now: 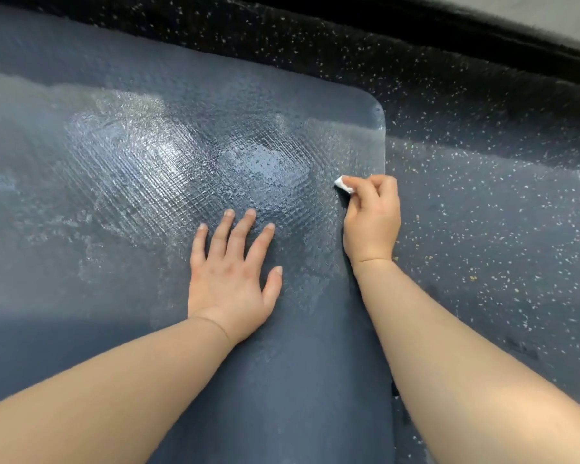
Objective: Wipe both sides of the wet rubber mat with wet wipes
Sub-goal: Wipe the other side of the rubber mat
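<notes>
The dark blue-grey textured rubber mat (121, 182) lies flat, one face up, under both hands on a black speckled floor (489, 236). The left hand (230, 276) presses on it with fingers straight and spread. The right hand (372, 219) pinches a small wadded white wet wipe (344, 185) at the mat's edge, below its rounded far corner. Wet sheen and streaks ahead of the left hand suggest this face is only partly wiped; the underside likely remains. The mat runs out of view leftward and toward the person, so its long axis cannot be told.
</notes>
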A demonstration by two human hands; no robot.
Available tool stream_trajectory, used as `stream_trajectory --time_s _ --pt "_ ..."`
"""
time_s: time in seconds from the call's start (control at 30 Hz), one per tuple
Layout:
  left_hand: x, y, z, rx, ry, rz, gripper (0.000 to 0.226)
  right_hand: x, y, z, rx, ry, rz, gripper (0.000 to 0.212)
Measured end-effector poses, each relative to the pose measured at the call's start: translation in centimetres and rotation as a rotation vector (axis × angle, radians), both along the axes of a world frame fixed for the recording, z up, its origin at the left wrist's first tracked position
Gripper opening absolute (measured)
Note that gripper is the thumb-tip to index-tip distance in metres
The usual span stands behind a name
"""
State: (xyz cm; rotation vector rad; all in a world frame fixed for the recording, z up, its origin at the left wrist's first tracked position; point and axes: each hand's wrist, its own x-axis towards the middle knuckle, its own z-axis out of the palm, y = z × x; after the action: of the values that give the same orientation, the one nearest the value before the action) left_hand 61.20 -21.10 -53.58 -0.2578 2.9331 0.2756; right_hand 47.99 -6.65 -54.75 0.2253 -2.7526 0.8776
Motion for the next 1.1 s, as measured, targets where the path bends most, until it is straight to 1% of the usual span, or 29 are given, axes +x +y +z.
stream_trajectory --time_s 0.03,0.1,0.13,0.2,0.27,0.33,0.5,0.63,0.7,0.77,0.87,0.93,1.0,1.07,1.1 --pt "-0.5 -0.2 0.2 0.039 0.048 0.010 0.061 0.0 -0.1 0.1 -0.003 -0.002 0.005 0.022" --pt "-2.4 -1.3 0.4 0.049 0.168 0.044 0.052 0.1 -0.1 0.1 -0.014 -0.001 0.016 0.022" --pt "-3.8 -1.9 0.4 0.043 0.178 0.062 0.049 0.0 0.0 0.1 -0.017 0.003 0.013 0.022" --pt "-6.7 -3.3 0.3 0.011 0.149 0.096 0.049 -0.2 0.0 0.0 -0.024 0.006 -0.003 0.024" --pt "-8.4 -4.2 -0.9 -0.075 0.083 0.110 0.058 -0.1 0.1 -0.2 -0.030 0.014 0.000 0.024" --pt "-8.7 -4.5 -2.1 -0.110 0.078 0.135 0.062 -0.1 0.1 -0.3 -0.022 0.038 0.008 0.021" --pt "-8.8 -4.3 -1.8 -0.074 0.118 0.141 0.067 -0.3 0.1 -0.3 0.001 0.065 -0.023 0.022" --pt "-8.6 -4.4 -1.4 -0.053 0.090 0.128 0.066 -0.9 0.3 0.3 0.001 0.010 -0.024 0.020" --pt "-8.6 -4.4 -1.2 -0.053 0.075 0.126 0.066 -2.9 0.5 0.9 0.072 -0.050 0.045 0.016" --pt "-8.7 -4.5 -1.2 -0.055 0.077 0.126 0.065 -6.8 0.2 1.3 0.126 -0.104 0.091 0.014" --pt "-8.6 -4.4 -1.4 -0.042 0.115 0.127 0.062 -14.3 -0.6 1.5 0.077 -0.184 -0.024 0.020" --pt "-8.6 -4.4 -1.5 -0.036 0.137 0.129 0.061 -16.8 -0.8 1.2 0.147 -0.171 -0.087 0.017" --pt "-8.6 -4.4 -1.5 -0.028 0.153 0.129 0.060 -15.8 -0.8 1.2 0.180 -0.150 -0.062 0.016" --pt "-8.6 -4.3 -1.4 -0.020 0.152 0.131 0.060 -12.2 -0.5 1.1 0.211 -0.083 0.038 0.019" --pt "-8.6 -4.4 -1.3 -0.015 0.151 0.134 0.060 -10.4 0.1 1.2 0.195 -0.058 0.074 0.018"
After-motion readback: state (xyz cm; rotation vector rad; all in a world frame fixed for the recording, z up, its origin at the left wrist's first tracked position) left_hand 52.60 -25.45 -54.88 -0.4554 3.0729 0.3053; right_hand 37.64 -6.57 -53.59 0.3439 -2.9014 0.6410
